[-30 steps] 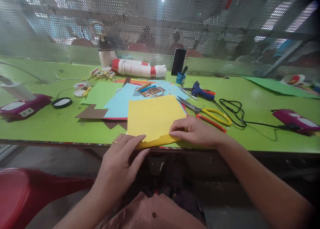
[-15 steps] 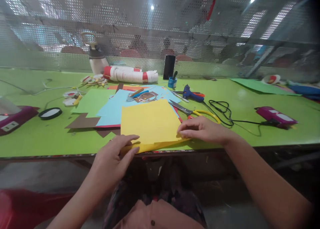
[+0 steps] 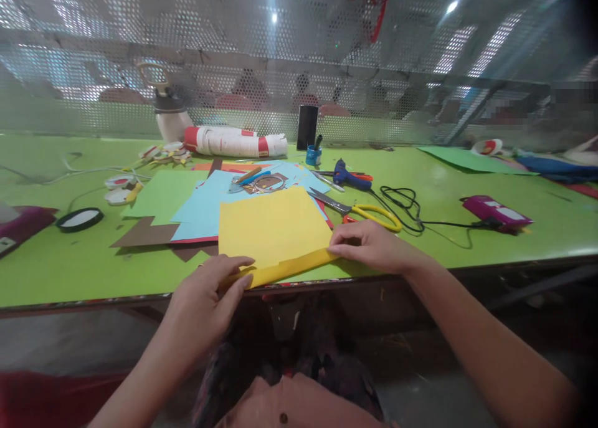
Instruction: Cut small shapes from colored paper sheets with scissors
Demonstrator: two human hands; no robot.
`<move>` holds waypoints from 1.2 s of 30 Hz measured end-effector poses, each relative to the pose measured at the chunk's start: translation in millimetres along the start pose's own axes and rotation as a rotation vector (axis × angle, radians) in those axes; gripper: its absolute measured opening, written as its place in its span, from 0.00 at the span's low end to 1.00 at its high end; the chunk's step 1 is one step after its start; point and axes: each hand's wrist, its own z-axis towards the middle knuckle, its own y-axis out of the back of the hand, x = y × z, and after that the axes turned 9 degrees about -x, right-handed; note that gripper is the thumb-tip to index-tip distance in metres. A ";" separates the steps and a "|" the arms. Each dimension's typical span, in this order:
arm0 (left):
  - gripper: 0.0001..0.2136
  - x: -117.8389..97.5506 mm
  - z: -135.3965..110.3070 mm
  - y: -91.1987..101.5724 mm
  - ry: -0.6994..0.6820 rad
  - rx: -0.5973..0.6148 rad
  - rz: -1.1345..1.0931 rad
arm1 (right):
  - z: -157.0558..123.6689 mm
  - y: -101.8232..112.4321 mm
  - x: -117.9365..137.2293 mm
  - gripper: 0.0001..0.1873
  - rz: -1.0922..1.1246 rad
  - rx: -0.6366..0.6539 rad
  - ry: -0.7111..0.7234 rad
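A sheet of yellow paper [image 3: 273, 225] lies near the table's front edge, its near edge folded up into a narrow strip. My left hand [image 3: 212, 291] pinches the left end of that fold between thumb and fingers. At the right end of the strip, my right hand [image 3: 367, 244] has its thumb and fingers closed on the paper. Just beyond the right hand lie scissors with yellow handles [image 3: 376, 216], blades pointing to the upper left. Light blue paper [image 3: 200, 200] lies behind and left of the yellow sheet.
A blue glue gun [image 3: 350, 175] with a black cord lies at the right, its cord running to a purple power strip [image 3: 498, 213]. Behind are a blue pen pot [image 3: 314, 156], a phone [image 3: 307, 127] and a white-and-red roll [image 3: 236, 142]. Black tape [image 3: 79, 220] lies left.
The near edge of the yellow paper is now folded up as a more distinct strip. Both hands keep hold of its ends. The view has shifted slightly.
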 end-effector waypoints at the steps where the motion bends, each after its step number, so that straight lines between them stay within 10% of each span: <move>1: 0.15 0.4 0.5 0.2 0.010 0.011 0.013 | 2.8 -1.3 -0.1 0.13 -0.007 -0.004 -0.033; 36: 0.18 5.3 2.0 9.7 -0.075 0.109 0.133 | 1.4 -12.7 -0.1 0.13 -0.129 -0.058 -0.027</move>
